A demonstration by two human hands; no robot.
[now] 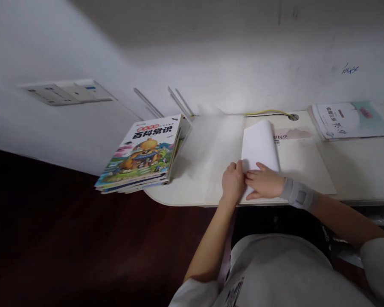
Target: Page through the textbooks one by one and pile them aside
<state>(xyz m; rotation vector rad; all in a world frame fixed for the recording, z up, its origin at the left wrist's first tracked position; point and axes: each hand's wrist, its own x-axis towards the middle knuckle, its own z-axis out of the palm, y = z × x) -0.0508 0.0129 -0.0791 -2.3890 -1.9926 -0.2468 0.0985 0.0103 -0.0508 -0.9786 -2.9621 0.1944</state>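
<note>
A white sheet (pixel 259 140), curved over at its right side, lies on a pale book (pixel 307 164) with printed Chinese characters and a faint mountain picture. My left hand (pixel 233 182) is closed at the sheet's lower left edge, its fingers curled; what they pinch is hidden. Beside it, my right hand (pixel 265 182) rests on the lower part of the sheet with fingers stretched out, and a grey band circles that wrist. To the left of the sheet, a translucent plastic sheet (pixel 219 145) lies across the desk.
A stack of books with a colourful cover (pixel 144 151) sits at the desk's left end, overhanging its edge. Another book (pixel 348 120) lies at the back right. Yellow and black cables (pixel 272 111) run to a hole by the wall. The white desk (pixel 176 194) has a rounded left corner.
</note>
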